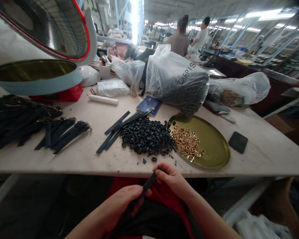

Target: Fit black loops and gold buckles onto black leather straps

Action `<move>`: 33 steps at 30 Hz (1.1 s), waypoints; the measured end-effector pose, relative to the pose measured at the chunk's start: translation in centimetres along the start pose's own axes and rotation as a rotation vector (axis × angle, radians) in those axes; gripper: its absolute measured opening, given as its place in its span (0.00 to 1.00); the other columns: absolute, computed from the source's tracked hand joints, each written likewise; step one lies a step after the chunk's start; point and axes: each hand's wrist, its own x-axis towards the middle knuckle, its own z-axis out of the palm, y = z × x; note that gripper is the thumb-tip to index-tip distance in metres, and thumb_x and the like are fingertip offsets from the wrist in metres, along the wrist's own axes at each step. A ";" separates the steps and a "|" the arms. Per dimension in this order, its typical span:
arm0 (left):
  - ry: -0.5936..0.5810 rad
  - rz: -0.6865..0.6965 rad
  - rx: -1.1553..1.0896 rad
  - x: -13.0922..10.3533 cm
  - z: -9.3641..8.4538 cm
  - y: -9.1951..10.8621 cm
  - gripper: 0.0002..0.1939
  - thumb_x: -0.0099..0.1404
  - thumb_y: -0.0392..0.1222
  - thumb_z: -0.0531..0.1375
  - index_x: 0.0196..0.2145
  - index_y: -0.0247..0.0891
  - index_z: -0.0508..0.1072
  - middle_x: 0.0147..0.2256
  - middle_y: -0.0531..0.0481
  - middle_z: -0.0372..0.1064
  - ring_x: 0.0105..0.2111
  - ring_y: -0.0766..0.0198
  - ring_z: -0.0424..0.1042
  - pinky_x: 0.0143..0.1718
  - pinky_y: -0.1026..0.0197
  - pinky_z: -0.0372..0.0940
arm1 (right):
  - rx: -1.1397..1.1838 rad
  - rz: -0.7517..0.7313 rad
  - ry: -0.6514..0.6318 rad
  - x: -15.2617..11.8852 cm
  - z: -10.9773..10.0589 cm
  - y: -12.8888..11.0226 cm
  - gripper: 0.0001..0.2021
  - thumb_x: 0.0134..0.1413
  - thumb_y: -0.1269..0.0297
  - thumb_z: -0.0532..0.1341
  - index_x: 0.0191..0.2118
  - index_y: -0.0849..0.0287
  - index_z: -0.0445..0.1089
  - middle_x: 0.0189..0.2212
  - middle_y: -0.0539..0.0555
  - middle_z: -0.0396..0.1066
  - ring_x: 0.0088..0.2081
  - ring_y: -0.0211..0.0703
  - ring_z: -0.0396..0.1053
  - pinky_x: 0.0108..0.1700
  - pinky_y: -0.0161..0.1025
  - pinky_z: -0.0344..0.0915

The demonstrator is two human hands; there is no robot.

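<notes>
A dark strap (pixel 149 182) slants between my two hands, over my lap in front of the table edge. My left hand (pixel 133 196) grips its lower part, thumb on top. At its upper end, the fingers of my right hand (pixel 168 176) pinch it; whether a small piece is also there is hidden. Just beyond lies a heap of black loops (pixel 149 134), with several loose flat straps (pixel 114 131) at its left. Gold buckles (pixel 188 142) are piled on a round gold-coloured tray (pixel 214 146) to the right.
Bundles of black straps with buckles (pixel 17 121) cover the left of the table (pixel 77 162). A fan heater (pixel 52 30), a white tube (pixel 104 100), a blue booklet (pixel 149 104), a large plastic bag (pixel 176 76) and a dark phone-like slab (pixel 238 142) lie around. Two people stand behind.
</notes>
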 end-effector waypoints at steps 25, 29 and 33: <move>0.106 0.130 -0.125 2.3 -0.9 2.8 0.10 0.57 0.35 0.56 0.38 0.33 0.68 0.26 0.50 0.70 0.20 0.73 0.67 0.18 0.74 0.59 | -1.158 -0.260 0.125 4.2 -1.8 1.8 0.07 0.50 0.74 0.53 0.34 0.58 0.65 0.31 0.54 0.65 0.33 0.44 0.63 0.36 0.40 0.59; 0.316 0.489 -0.301 1.3 -1.2 6.2 0.14 0.55 0.29 0.55 0.40 0.37 0.67 0.29 0.53 0.70 0.29 0.70 0.71 0.32 0.68 0.67 | -0.855 -0.155 0.156 4.0 -1.5 1.3 0.04 0.45 0.72 0.57 0.29 0.57 0.64 0.29 0.51 0.63 0.32 0.42 0.62 0.35 0.39 0.59; 0.484 0.746 -0.442 1.1 -0.6 8.6 0.13 0.55 0.26 0.51 0.35 0.40 0.65 0.31 0.56 0.71 0.36 0.67 0.72 0.45 0.58 0.65 | -0.038 0.121 0.116 2.7 -0.1 0.7 0.10 0.40 0.66 0.64 0.25 0.57 0.60 0.23 0.46 0.64 0.24 0.35 0.61 0.28 0.33 0.59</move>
